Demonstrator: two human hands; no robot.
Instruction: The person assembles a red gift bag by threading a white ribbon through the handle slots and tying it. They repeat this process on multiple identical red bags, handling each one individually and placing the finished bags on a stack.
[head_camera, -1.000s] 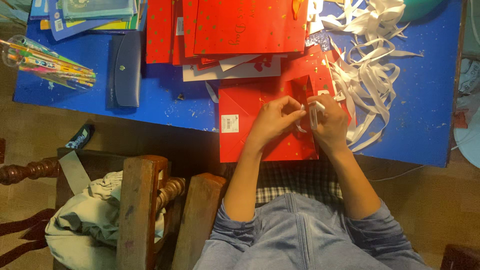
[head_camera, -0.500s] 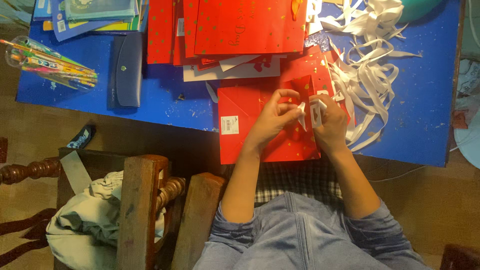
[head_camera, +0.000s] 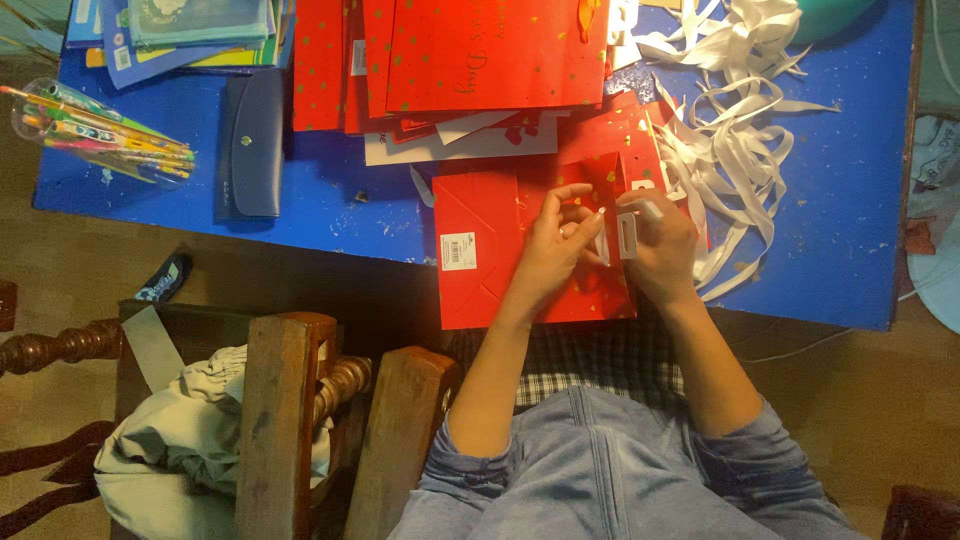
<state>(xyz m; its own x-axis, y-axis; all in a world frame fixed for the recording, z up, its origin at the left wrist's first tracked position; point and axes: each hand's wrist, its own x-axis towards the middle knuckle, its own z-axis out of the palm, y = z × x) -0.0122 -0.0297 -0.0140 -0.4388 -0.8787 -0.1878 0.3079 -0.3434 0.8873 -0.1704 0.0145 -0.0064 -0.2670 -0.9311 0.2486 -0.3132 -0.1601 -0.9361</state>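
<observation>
Red paper gift bag (head_camera: 490, 250) lies flat at the blue tabletop's (head_camera: 850, 260) near edge; left hand (head_camera: 556, 245) and right hand (head_camera: 655, 240) each pinch a white ribbon piece (head_camera: 627, 235) above it, apparently fitting a handle.

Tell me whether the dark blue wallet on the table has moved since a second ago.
No. The dark blue wallet lies in the same spot on the blue table, between the clear pencil case and the red sheets.
</observation>
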